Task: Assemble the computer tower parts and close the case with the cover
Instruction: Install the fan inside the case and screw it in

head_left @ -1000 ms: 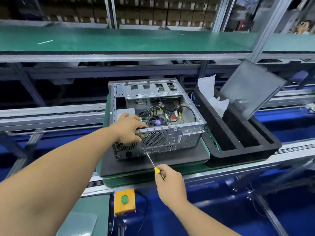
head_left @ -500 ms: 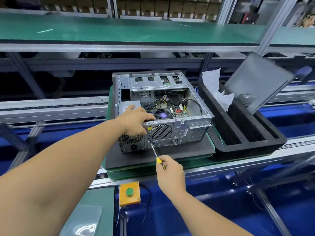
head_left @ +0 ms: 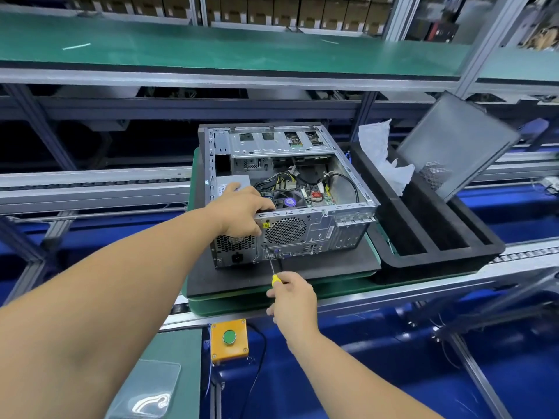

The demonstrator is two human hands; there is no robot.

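Note:
An open computer tower [head_left: 317, 228] lies on its side on a black foam pad [head_left: 332, 264], rear panel facing me, with the motherboard and cables exposed. My left hand [head_left: 242, 213] grips the top rear edge of the case over the grey power supply [head_left: 236, 180]. My right hand [head_left: 292, 293] holds a yellow-handled screwdriver [head_left: 272, 267], its tip set against the rear panel below the fan grille. The dark side cover [head_left: 453, 143] leans tilted in a black foam tray [head_left: 429, 252] to the right.
The pad sits on a green pallet [head_left: 272, 300] on a conveyor rail. White wrapping paper [head_left: 381, 155] lies in the tray. An orange box with a green button [head_left: 229, 338] hangs below the rail. A green shelf [head_left: 211, 46] runs across above.
The view has shifted slightly. Both hands stay in place, the left on the case edge and the right with the screwdriver at the rear panel.

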